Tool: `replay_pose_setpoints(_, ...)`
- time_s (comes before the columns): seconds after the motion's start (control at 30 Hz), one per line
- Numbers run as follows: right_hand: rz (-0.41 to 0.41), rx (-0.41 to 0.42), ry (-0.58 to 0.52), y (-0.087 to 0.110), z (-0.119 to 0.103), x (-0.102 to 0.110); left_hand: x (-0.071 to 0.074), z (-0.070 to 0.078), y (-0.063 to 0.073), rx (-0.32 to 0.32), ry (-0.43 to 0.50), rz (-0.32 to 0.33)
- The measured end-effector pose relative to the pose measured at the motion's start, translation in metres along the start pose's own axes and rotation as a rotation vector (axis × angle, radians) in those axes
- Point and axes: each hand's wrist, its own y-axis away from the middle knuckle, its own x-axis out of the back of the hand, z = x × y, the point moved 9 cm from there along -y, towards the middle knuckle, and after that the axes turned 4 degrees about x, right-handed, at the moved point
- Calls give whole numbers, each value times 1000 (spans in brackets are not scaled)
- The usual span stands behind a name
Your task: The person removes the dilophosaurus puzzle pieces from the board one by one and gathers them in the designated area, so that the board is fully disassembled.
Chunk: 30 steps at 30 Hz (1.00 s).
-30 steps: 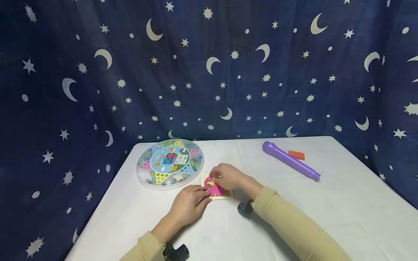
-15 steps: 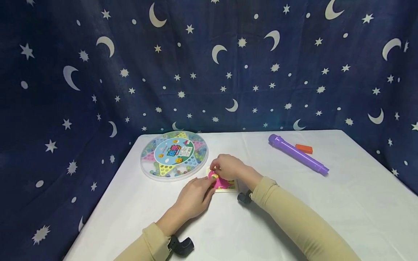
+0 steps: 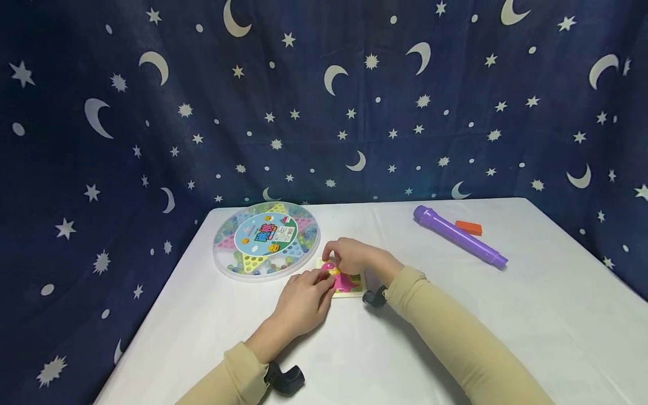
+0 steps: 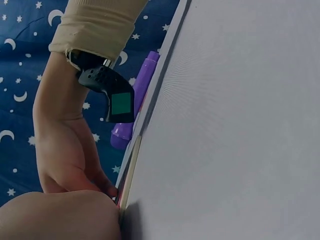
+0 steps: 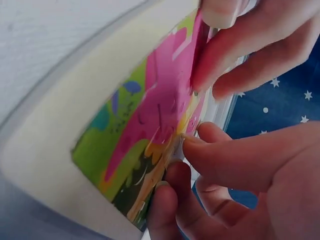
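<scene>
A small jigsaw puzzle (image 3: 346, 284) in a pale frame lies on the table in the head view, showing a pink dinosaur on green and yellow. My left hand (image 3: 304, 298) rests at its left side, fingertips on the picture and thumb by the near edge. Over the far left part bends my right hand (image 3: 354, 256), fingers curled. Up close in the right wrist view, the right thumb and fingertips (image 5: 192, 145) meet at the raised edge of a puzzle piece (image 5: 175, 142), beside the left fingertips. Part of the puzzle is hidden under both hands.
A round clear Chinese checkers box (image 3: 265, 242) with marbles lies left of the puzzle at the back. To the right are a purple toy microphone (image 3: 458, 236) and an orange block (image 3: 468, 228). A starry blue curtain (image 3: 304, 112) hangs behind the white table (image 3: 430, 337).
The head view has shifted, so the table sits slightly higher in frame. Both hands stay at the puzzle; the right fingers shift slightly over its far left part, while the left fingertips rest further onto the picture.
</scene>
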Motion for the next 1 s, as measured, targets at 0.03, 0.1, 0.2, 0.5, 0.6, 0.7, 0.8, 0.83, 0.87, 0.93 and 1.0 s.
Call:
replay_pose_setpoints(0.03, -3, -3, -4, 0, 0, -1, 0, 0, 1, 2, 0, 0)
replay_pose_setpoints(0.1, 4, -3, -6, -1, -1, -2, 1, 0, 3, 3, -5, 5)
replay_pose_setpoints(0.2, 26, 0, -11, -2, -3, 0, 3, 1, 3, 3, -9, 17)
replay_pose_setpoints(0.5, 57, -22, -52, -2, 2, -3, 1, 0, 3, 4, -27, 9)
replay_pose_setpoints(0.6, 66, -24, -57, -1, 6, -5, -3, 0, 4, 12, -42, -11)
replay_pose_setpoints(0.7, 76, -18, -83, 0, 8, -5, -4, 0, 4, 22, -50, -20)
replay_pose_setpoints(0.8, 91, -6, -126, 1, 9, -3, -5, -1, 4, 32, -54, -23)
replay_pose_setpoints(0.83, 96, -4, -141, 2, 9, -2, -5, -1, 4, 33, -54, -25)
replay_pose_setpoints(0.87, 103, 2, -150, 3, 9, -1, -5, -1, 4, 34, -53, -25)
replay_pose_setpoints(0.93, 127, 14, -168, 4, 9, 2, -4, -2, 4, 36, -52, -24)
replay_pose_setpoints(1.0, 150, 30, -182, 4, 8, 4, -4, -3, 3, 38, -52, -19)
